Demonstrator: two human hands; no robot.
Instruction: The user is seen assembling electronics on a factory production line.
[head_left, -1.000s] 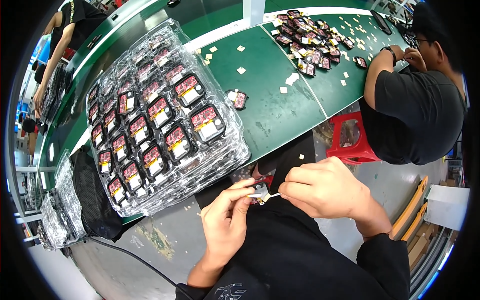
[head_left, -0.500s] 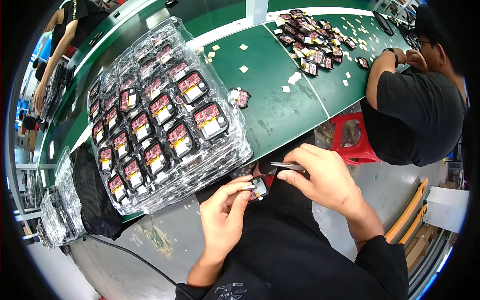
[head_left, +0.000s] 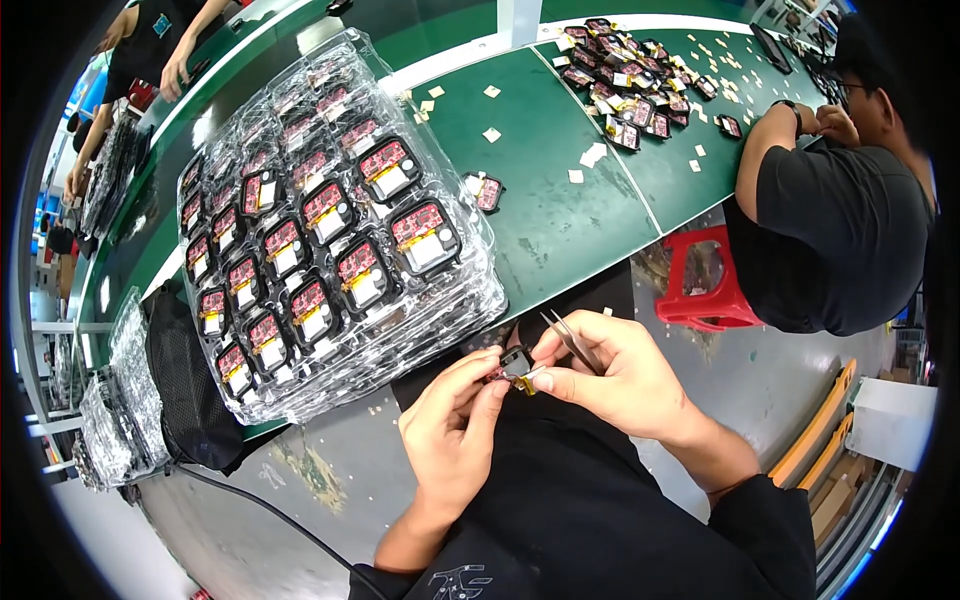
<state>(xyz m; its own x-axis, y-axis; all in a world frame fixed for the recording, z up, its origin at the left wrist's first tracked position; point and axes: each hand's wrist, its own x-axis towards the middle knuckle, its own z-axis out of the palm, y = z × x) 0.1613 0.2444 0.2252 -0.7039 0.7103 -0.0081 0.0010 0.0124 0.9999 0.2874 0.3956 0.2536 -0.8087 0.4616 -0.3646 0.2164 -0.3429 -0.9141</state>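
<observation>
Here, closest in over the lap, the left hand (head_left: 455,435) and the right hand (head_left: 615,375) meet around a small black component (head_left: 516,363), pinched between the fingertips of both. It looks light and rigid, probably delicate with its fine parts, so the outer edges seem the safest place to grip rather than the faces. The left hand is nearly closed, thumb and forefinger on the part's left side. The right hand is curled shut, its thumb pressing the part while metal tweezers (head_left: 568,340) rest tucked in its fingers, tips pointing away. Just beyond the left hand lies a stack of clear plastic trays (head_left: 320,240) filled with similar parts on the green table (head_left: 560,230). Farther beyond the right hand sits a red stool (head_left: 705,285) beside a seated co-worker (head_left: 840,230).
</observation>
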